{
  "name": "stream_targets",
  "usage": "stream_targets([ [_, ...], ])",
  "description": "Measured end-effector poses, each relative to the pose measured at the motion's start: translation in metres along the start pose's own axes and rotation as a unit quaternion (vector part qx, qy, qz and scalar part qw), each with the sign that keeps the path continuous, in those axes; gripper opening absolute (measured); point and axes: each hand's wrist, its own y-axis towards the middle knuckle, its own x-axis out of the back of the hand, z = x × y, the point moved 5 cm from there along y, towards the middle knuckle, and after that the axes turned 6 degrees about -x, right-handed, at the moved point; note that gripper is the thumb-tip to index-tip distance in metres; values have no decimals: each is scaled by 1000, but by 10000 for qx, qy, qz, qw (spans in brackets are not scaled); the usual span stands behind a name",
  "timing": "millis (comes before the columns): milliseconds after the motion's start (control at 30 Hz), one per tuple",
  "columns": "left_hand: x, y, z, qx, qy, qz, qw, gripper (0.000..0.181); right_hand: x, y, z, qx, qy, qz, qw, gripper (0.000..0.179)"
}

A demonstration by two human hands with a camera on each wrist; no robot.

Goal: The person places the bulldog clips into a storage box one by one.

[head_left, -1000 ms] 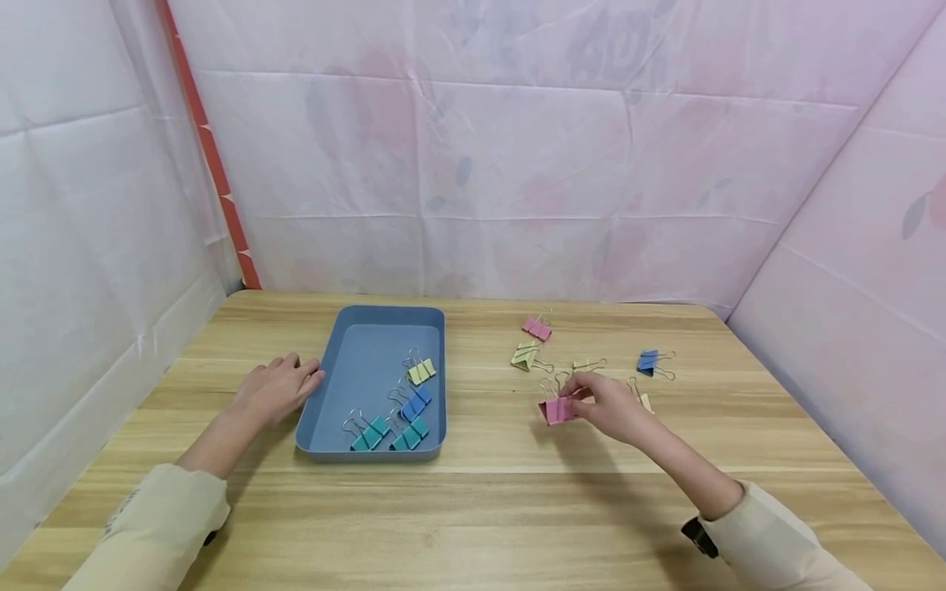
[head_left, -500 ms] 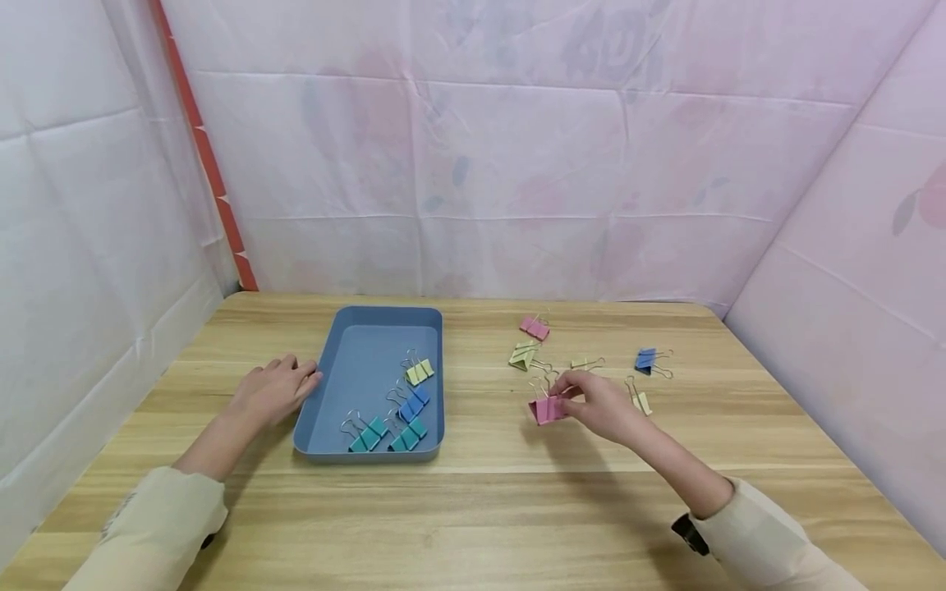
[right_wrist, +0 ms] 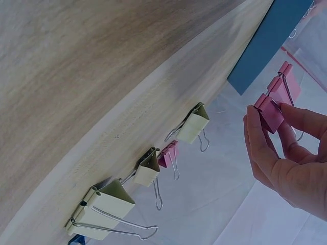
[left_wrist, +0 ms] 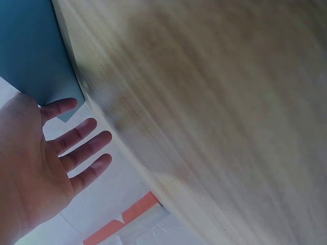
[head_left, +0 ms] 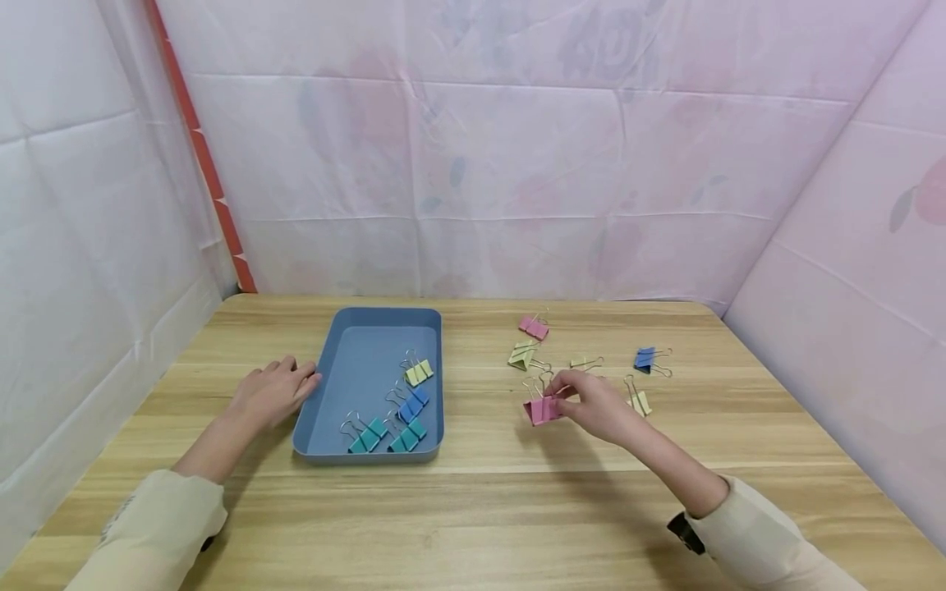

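Between thumb and fingers, my right hand [head_left: 600, 408] pinches a pink binder clip [head_left: 544, 410] just above the table, its wire handles pointing up. The right wrist view shows the same pink binder clip [right_wrist: 278, 94] at the fingertips. My left hand [head_left: 272, 392] rests beside the blue-grey tray [head_left: 362, 349], fingertips at its left rim; its fingers look loosely extended in the left wrist view. Inside the tray, along its right and front, lie a yellow clip [head_left: 419, 373], a blue clip [head_left: 413, 403] and two teal clips [head_left: 368, 437].
Beyond and beside my right hand, loose clips lie on the wooden table [head_left: 473, 509]: a pink one [head_left: 534, 327], a yellow one [head_left: 521, 355], a partly hidden yellow one [head_left: 584, 363], a pale yellow one [head_left: 640, 403] and a blue one [head_left: 645, 359]. Cloth walls [head_left: 517, 164] enclose the table.
My right hand has shifted slightly left with the pink binder clip, leaving more of the pale yellow clip showing behind it. The left hand keeps its place at the tray.
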Motion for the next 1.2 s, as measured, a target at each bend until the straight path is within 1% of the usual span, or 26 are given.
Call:
stream_targets([
  [167,1,0,0,-21,7,-14,10000,48,0,1,2,46,-13,9,10000,6],
  [400,1,-1,0,13,-3,18,10000,49,-2,4,7,172,170,69,9997,6],
  [633,1,0,0,-16,24,-53,10000,48,-5,7,12,67,121,70,9999,7],
  [867,0,1,1,8,22,-27,10000,49,-9,11,18,187,253,92,9995,6],
  [1033,0,1,3,-40,28,-39,10000,50,-11,13,22,132,252,105,9995,6],
  [1200,-2,1,3,-63,41,-35,10000,49,-12,14,28,160,301,165,9993,7],
])
